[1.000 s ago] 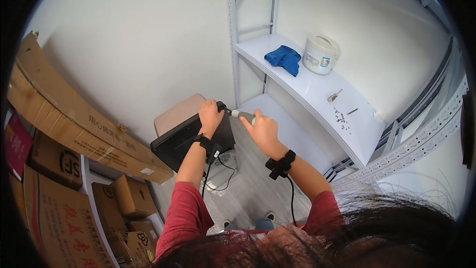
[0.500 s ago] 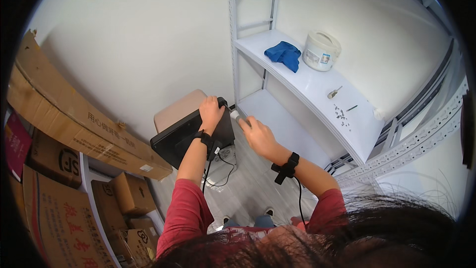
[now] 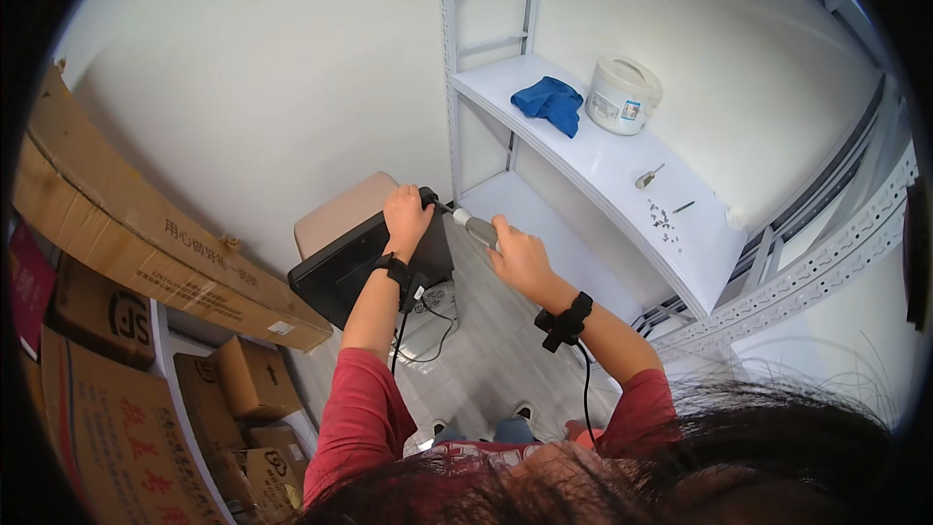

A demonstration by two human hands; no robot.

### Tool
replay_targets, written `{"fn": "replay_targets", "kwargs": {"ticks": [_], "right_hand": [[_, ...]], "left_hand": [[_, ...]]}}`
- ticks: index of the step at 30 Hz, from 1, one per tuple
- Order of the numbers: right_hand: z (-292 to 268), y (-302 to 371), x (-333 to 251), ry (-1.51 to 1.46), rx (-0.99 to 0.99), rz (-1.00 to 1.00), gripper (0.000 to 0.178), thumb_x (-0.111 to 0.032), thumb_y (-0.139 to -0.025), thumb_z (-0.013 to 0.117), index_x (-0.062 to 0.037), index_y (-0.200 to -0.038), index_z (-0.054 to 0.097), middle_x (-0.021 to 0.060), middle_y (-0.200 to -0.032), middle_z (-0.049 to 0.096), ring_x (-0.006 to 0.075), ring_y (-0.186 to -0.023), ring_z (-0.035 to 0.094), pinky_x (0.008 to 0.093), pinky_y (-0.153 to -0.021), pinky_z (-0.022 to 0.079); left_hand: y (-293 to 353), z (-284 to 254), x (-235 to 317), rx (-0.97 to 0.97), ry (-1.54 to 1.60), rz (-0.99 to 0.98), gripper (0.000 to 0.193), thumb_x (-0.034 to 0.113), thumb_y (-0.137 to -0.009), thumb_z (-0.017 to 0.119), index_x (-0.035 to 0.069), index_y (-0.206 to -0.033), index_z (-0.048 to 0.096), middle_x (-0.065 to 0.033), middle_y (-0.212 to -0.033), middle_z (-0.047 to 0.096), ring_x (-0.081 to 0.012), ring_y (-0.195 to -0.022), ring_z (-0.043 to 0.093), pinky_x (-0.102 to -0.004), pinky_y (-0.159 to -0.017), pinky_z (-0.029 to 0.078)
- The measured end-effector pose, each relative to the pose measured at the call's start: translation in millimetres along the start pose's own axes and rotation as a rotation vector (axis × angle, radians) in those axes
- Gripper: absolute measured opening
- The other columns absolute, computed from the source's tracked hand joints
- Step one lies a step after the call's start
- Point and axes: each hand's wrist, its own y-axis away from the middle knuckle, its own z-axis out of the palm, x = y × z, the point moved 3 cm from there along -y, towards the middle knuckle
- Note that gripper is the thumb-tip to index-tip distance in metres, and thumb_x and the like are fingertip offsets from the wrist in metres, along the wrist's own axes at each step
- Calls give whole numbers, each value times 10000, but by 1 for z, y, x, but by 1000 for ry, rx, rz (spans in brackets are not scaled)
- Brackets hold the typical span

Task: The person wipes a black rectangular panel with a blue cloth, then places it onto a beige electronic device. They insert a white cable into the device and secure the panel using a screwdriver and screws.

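A black flat panel (image 3: 360, 267) with a raised rim stands tilted before me. My left hand (image 3: 408, 218) is closed over its upper right edge, fingers gripping near the corner. My right hand (image 3: 522, 258) is wrapped round the handle of a grey and white screwdriver (image 3: 476, 227), which looks like a power one. Its thin shaft points left, with the tip at the panel's upper right corner beside my left fingers. Whether the tip sits in a screw is too small to tell. Behind the panel is a beige padded seat (image 3: 340, 209).
On the white shelf (image 3: 573, 151) to the right lie a blue cloth (image 3: 549, 105), a white lidded pot (image 3: 623, 94), another screwdriver (image 3: 649, 176), a thin dark rod (image 3: 684, 206) and several small screws (image 3: 663, 224). Cardboard boxes (image 3: 175, 233) fill the left side. Cables hang from both wrist straps.
The right hand and screwdriver handle have swung slightly right and down, so more of the shaft shows by the panel's corner. My left hand keeps its grip. The whole view has shifted a little.
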Motion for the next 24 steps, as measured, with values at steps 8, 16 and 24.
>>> {"fn": "replay_targets", "kwargs": {"ticks": [8,16,24], "right_hand": [[-14,-12,-15,23,203,-18,305,-242,-781,694,-22,-903,522,145,-900,549,330,-655,613,404,-531,492],[0,-3,-22,178,123,-155,262,-178,-792,674,-16,-938,530,123,-883,501,310,-641,606,394,-554,506],[3,-1,-13,200,-44,88,306,-243,-805,659,6,-869,495,165,-649,565,332,-578,603,404,-500,488]], "left_hand": [[1,-2,4,1,-15,4,330,231,-615,777,35,-807,593,-109,-809,570,-305,-810,575,-405,-676,478],[4,-4,6,25,-18,24,309,216,-609,778,42,-768,578,-100,-787,560,-292,-792,579,-398,-674,480],[5,-5,6,20,-18,36,303,205,-612,774,40,-771,576,-99,-782,560,-288,-795,577,-396,-674,479]]}}
